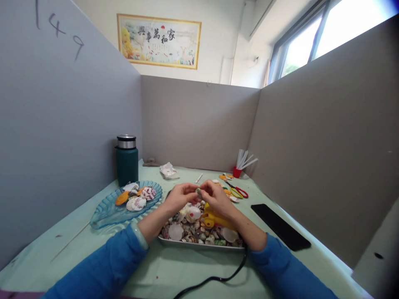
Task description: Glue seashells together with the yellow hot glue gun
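My left hand and my right hand meet above a metal tray, and both pinch one small greenish shell between their fingertips. The tray below holds several mixed seashells and a yellow glue gun, whose black cord runs toward me. Both forearms wear blue sleeves. A pale bangle sits on my left wrist.
A blue glass dish with several scallop shells lies at the left, with a dark green flask behind it. Scissors, a red cup of white sticks and a black phone lie at the right. Grey partitions enclose the table.
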Demonstrator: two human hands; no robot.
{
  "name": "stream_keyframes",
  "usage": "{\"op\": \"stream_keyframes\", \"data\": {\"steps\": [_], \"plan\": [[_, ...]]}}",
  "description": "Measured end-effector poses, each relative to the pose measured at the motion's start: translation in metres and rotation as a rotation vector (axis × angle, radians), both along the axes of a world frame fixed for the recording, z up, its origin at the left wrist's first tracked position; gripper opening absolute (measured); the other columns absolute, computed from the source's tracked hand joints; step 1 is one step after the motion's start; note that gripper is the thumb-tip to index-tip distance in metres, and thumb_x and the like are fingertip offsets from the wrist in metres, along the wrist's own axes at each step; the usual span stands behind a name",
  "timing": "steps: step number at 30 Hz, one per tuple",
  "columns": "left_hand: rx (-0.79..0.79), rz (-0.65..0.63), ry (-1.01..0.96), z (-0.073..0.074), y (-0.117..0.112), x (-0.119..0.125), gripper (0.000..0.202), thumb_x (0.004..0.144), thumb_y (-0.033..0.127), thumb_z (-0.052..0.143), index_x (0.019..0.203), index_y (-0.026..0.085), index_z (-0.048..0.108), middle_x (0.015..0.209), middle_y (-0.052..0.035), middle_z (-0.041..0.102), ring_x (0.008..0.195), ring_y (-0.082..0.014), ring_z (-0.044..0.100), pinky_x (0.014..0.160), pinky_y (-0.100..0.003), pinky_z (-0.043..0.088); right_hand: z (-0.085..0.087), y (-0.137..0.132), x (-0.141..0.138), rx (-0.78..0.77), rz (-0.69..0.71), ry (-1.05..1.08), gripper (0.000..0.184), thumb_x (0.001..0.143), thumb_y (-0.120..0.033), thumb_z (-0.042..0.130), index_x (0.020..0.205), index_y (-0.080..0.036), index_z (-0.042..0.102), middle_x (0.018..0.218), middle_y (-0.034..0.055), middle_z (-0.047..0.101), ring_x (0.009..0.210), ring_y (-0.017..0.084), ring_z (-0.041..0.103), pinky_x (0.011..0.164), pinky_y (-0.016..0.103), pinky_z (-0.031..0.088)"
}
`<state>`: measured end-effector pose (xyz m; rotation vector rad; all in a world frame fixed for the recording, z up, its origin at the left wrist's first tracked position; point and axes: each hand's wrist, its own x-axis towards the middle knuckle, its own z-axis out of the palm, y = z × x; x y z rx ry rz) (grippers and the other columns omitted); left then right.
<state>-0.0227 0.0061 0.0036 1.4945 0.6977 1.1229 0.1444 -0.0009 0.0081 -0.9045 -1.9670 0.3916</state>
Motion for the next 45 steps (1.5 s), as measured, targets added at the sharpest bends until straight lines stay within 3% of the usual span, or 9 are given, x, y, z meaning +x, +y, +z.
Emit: {"op": "stream_keyframes", "data": {"steps": [5,10,18,26,40,45], "plan": [[-0.008,-0.018,-0.029,-0.002,0.002,-0.003,0.042,0.066,0.031,0.072,0.1,0.008,0.061,0.077,-0.0081,0.068,0.068,-0.0157,0.065,0.069,-0.03,0.051,0.0,-0.001,0.001,-0.008,0.04,-0.001,0.016,0.086,-0.031,0.047,0.088,-0.017,0.054,0.065,-0.0023,0.053,0.057,0.01,0.045,0.052,0.022,0.035],[-0.022,0.021,-0.067,-0.003,0.004,-0.007,0.04,0.065,0.033,0.073,0.098,0.011,0.065,0.094,-0.0113,0.068,0.072,-0.0162,0.065,0.069,-0.03,0.051,0.0,-0.001,0.002,0.055,0.058,-0.057,0.025,0.08,-0.03,0.058,0.101,-0.017,0.054,0.071,-0.0012,0.053,0.06,0.01,0.047,0.056,0.023,0.038],[-0.052,0.005,0.038,0.0,-0.002,-0.007,0.037,0.07,0.038,0.067,0.097,0.012,0.065,0.077,-0.0071,0.068,0.063,-0.0149,0.064,0.062,-0.028,0.05,0.003,-0.001,0.006,0.207,0.031,-0.127,0.026,0.083,-0.027,0.056,0.108,-0.021,0.057,0.075,0.0007,0.051,0.063,0.012,0.047,0.062,0.025,0.04],[-0.084,-0.017,0.005,0.001,-0.002,-0.007,0.039,0.07,0.038,0.069,0.099,0.013,0.063,0.078,-0.0065,0.066,0.061,-0.0124,0.062,0.06,-0.025,0.049,0.004,0.001,0.005,0.146,0.07,-0.121,0.027,0.08,-0.028,0.06,0.106,-0.021,0.058,0.073,-0.0004,0.049,0.063,0.012,0.046,0.06,0.024,0.038],[-0.218,-0.173,-0.14,0.001,0.0,-0.01,0.031,0.072,0.033,0.069,0.095,0.015,0.062,0.073,-0.0032,0.063,0.059,-0.0109,0.06,0.061,-0.026,0.05,0.001,0.001,0.006,0.084,0.116,-0.053,0.029,0.082,-0.031,0.057,0.109,-0.021,0.055,0.071,-0.0011,0.05,0.063,0.013,0.046,0.06,0.025,0.039],[-0.215,-0.203,-0.125,0.0,0.0,-0.011,0.032,0.073,0.035,0.067,0.096,0.013,0.063,0.074,-0.0036,0.061,0.059,-0.0099,0.059,0.061,-0.026,0.05,0.001,0.002,0.005,0.093,0.114,-0.043,0.023,0.081,-0.032,0.058,0.101,-0.02,0.057,0.068,-0.0018,0.049,0.062,0.012,0.045,0.059,0.024,0.038]]}}
